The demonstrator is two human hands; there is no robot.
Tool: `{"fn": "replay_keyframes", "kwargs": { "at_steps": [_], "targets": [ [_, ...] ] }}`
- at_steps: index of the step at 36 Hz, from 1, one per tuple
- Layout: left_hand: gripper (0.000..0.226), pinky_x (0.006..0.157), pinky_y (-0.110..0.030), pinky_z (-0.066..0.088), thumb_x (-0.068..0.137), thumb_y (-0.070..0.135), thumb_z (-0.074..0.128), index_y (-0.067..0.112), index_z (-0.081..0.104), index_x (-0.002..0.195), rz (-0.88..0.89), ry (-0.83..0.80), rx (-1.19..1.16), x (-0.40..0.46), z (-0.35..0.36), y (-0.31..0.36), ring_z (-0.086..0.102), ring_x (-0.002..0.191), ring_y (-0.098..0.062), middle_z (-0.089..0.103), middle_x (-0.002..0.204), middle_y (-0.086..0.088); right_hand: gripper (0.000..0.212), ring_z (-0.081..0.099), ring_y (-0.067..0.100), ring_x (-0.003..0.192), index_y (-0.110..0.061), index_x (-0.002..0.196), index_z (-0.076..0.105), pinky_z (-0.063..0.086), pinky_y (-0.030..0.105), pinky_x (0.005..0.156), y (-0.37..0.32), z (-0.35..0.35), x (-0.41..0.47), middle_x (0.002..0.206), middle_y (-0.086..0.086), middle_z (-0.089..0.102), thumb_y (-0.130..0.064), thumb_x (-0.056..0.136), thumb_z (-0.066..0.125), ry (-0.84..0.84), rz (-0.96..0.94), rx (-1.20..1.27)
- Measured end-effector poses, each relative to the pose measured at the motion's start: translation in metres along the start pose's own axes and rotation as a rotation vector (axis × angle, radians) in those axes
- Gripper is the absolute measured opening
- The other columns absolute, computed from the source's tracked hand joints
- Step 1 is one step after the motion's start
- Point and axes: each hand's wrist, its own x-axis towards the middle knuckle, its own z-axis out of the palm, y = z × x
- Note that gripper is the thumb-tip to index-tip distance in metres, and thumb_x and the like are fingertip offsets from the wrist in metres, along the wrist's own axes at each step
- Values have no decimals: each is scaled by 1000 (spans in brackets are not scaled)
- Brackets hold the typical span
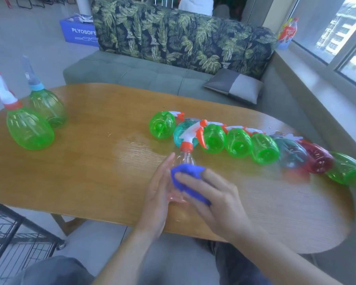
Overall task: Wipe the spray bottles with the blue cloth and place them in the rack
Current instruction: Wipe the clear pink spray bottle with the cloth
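The sofa (173, 64) sits behind my wooden table (90, 161), the wire rack (10, 239) at my lower left. Two green bottles (29, 128) stand far left; a row of bottles (238, 142) lies right. My left hand (158, 192) cradles the clear bottle (186, 159), nozzle pointing away, while my right hand (216, 200) presses the blue cloth (187, 177) onto it

This looks like a living room in a home. A long sofa (152, 73) with leaf-print back cushions (183, 38) sits behind a low wooden table (90, 171). A grey pillow (234, 87) lies on the seat. Big windows (341, 38) on the right show tall buildings outside. A blue box (78, 31) stands on the floor past the sofa.
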Motion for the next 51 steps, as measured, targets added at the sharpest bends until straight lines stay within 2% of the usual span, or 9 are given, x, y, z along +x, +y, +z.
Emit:
{"fn": "replay_keyframes", "kwargs": {
  "at_steps": [3, 7, 12, 18, 24, 29, 37, 47, 51],
  "targets": [
    [37, 114, -65, 48, 109, 49, 52, 49, 64, 144, 42, -40, 106, -2, 3, -4, 63, 137, -28, 68, 147, 8, 33, 56, 3, 86, -22, 135, 68, 50, 20, 77, 1, 0, 23, 102, -14, 52, -34, 106, 57, 104, 169, -46],
    [33, 113, -71, 47, 112, 43, 52, 54, 65, 141, 51, -48, 126, 0, 2, -9, 61, 139, -35, 67, 147, 11, 39, 61, 19, 73, -24, 131, 69, 54, 41, 57, 2, 13, 34, 96, -4, 59, -45, 107, 47, 47, 276, -230],
    [38, 81, -32, 61, 109, 42, 51, 39, 68, 143, -7, -11, 37, 2, 3, -5, 72, 118, -23, 73, 139, 2, 35, 58, 21, 68, -22, 124, 72, 53, 39, 54, -6, 23, 20, 94, -3, 58, -42, 106, 49, 70, 265, -168],
    [38, 94, -27, 59, 117, 28, 42, 35, 62, 148, -15, -29, 59, 3, -6, -8, 66, 133, -12, 68, 146, 14, 31, 61, 19, 84, -19, 129, 72, 55, 32, 70, -5, 17, -8, 103, -1, 61, -35, 109, 55, -54, 54, -28],
    [43, 119, -58, 46, 106, 45, 46, 43, 65, 145, -53, -13, -31, 0, -7, -5, 57, 145, -29, 66, 149, -6, 30, 62, 18, 89, -20, 133, 70, 55, 30, 74, 1, 2, -21, 102, -1, 61, -33, 108, 58, -247, -146, 68],
    [35, 84, -47, 59, 111, 53, 48, 48, 66, 141, -82, -14, -86, 2, -4, 1, 71, 118, -27, 70, 142, -7, 26, 61, 2, 100, -39, 127, 70, 44, 16, 88, 0, 0, -9, 107, -20, 65, -37, 105, 56, 22, 327, 290],
    [45, 84, -47, 59, 96, 51, 61, 52, 65, 141, -64, -48, -74, 2, -6, -1, 72, 120, -27, 70, 144, -4, 26, 63, 7, 123, -30, 129, 70, 48, 27, 105, 3, 17, 29, 125, -18, 70, -22, 107, 57, 98, 632, 515],
    [46, 85, -34, 61, 102, 40, 59, 40, 62, 148, -125, -18, -184, 4, -7, 5, 71, 120, -23, 69, 146, -8, 29, 59, 4, 92, -23, 130, 70, 47, 17, 83, -3, 26, -5, 104, -8, 57, -34, 105, 61, -11, 235, 273],
    [42, 111, -49, 51, 103, 42, 60, 43, 64, 145, -130, -36, -156, 3, -9, 4, 63, 139, -32, 65, 150, -9, 29, 57, 16, 88, -22, 132, 70, 51, 23, 81, -2, 20, -18, 102, 2, 60, -29, 105, 64, -129, 4, 175]
  ]
}}
